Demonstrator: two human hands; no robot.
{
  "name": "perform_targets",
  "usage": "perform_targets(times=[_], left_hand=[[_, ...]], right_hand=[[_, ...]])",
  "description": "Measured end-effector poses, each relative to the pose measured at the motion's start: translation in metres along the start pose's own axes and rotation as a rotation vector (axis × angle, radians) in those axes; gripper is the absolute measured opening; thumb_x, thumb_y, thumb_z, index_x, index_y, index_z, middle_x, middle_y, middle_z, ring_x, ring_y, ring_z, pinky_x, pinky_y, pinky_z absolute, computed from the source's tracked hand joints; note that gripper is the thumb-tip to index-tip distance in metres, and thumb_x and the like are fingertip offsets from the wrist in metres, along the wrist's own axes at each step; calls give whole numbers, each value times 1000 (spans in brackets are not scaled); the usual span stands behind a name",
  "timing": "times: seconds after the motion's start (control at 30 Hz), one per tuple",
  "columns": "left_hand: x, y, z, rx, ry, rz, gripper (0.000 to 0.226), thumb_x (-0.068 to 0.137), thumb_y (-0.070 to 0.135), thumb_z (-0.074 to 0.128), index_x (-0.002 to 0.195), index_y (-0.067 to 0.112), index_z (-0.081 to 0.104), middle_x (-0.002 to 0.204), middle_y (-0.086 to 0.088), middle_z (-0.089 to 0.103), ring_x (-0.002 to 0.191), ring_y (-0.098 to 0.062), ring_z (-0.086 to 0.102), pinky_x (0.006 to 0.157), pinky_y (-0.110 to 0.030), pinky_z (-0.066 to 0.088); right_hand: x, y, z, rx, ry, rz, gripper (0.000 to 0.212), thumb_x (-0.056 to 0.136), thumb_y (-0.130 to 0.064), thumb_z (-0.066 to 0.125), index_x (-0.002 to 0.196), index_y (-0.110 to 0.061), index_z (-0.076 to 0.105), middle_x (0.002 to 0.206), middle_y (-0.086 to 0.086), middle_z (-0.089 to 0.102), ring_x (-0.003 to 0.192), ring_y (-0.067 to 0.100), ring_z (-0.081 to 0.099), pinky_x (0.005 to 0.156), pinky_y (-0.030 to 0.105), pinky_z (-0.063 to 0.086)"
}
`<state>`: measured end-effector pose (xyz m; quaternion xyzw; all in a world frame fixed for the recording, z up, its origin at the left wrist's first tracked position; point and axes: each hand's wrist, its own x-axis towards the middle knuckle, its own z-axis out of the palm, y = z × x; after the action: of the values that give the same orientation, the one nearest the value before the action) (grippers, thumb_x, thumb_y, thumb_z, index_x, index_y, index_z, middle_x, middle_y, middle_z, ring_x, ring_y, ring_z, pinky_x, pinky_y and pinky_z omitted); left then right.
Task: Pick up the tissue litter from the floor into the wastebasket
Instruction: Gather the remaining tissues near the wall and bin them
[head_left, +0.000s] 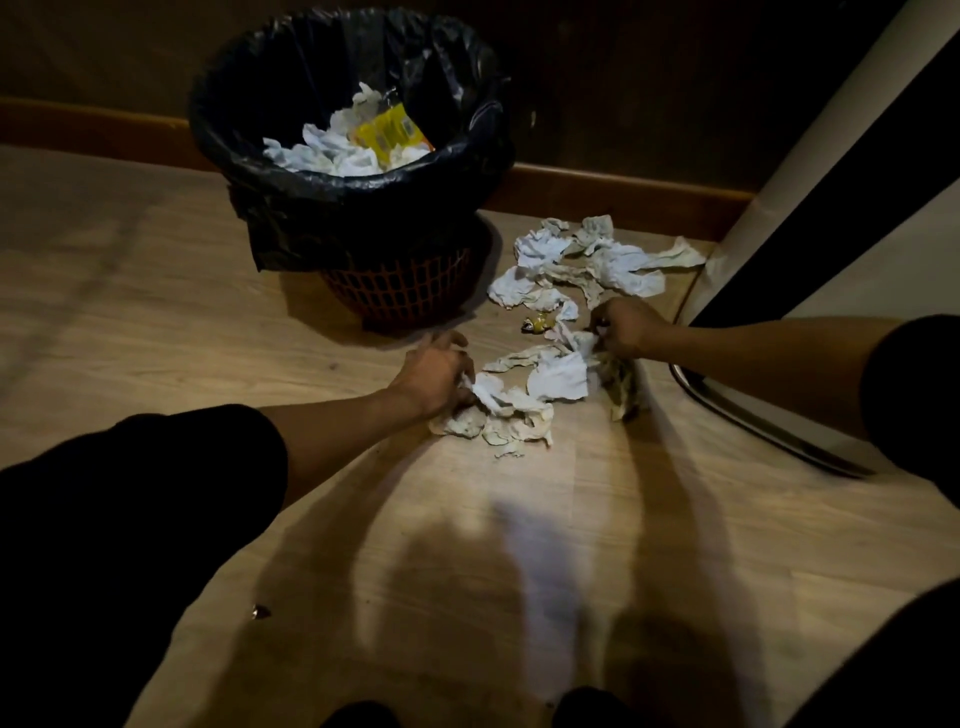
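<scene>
A red mesh wastebasket lined with a black bag stands on the wooden floor and holds crumpled tissues and a yellow wrapper. To its right lies a far pile of white tissues. Closer to me is a second pile of tissues. My left hand grips the left edge of this near pile. My right hand is closed on tissues at the pile's right side. A small yellow wrapper lies between the piles.
A wooden skirting board runs along the dark wall behind. A white furniture piece with a metal base rail stands at the right. A small scrap lies on the floor near my left sleeve. Bare floor spreads to the left.
</scene>
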<state>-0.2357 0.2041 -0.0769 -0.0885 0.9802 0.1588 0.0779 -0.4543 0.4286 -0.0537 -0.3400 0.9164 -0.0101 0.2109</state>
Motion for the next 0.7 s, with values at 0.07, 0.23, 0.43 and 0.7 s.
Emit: perform_targets(times=[0.07, 0.23, 0.43, 0.7], left_hand=[[0, 2, 0, -73, 23, -31, 23, 79, 21, 76, 100, 20, 68, 126, -6, 55, 113, -26, 56, 92, -38, 51], [-6, 21, 3, -90, 25, -7, 29, 83, 10, 62, 110, 18, 56, 99, -12, 63, 85, -32, 63, 69, -31, 48], [-12, 42, 11, -57, -140, 141, 48, 88, 32, 56, 135, 21, 49, 146, -25, 33, 125, -43, 48, 100, -41, 49], [-16, 52, 30, 155, -210, 331, 92, 74, 77, 52, 148, 53, 3, 164, -2, -12, 146, -40, 14, 107, -59, 38]], right_hand=[[-1, -4, -4, 76, 99, -54, 24, 80, -10, 72, 103, -8, 71, 107, 15, 70, 103, 33, 64, 76, 27, 44], [-6, -39, 8, 121, -26, -115, 51, 91, -49, 58, 129, -15, 53, 109, 9, 59, 91, 27, 61, 73, 32, 54], [-10, -45, 17, -304, -216, -433, 74, 82, -35, 72, 144, -29, 34, 119, 10, 49, 91, 31, 60, 76, 39, 54], [-3, -17, 8, -55, -90, -349, 39, 84, -20, 66, 121, -23, 56, 91, -4, 58, 86, 19, 59, 65, 27, 43]])
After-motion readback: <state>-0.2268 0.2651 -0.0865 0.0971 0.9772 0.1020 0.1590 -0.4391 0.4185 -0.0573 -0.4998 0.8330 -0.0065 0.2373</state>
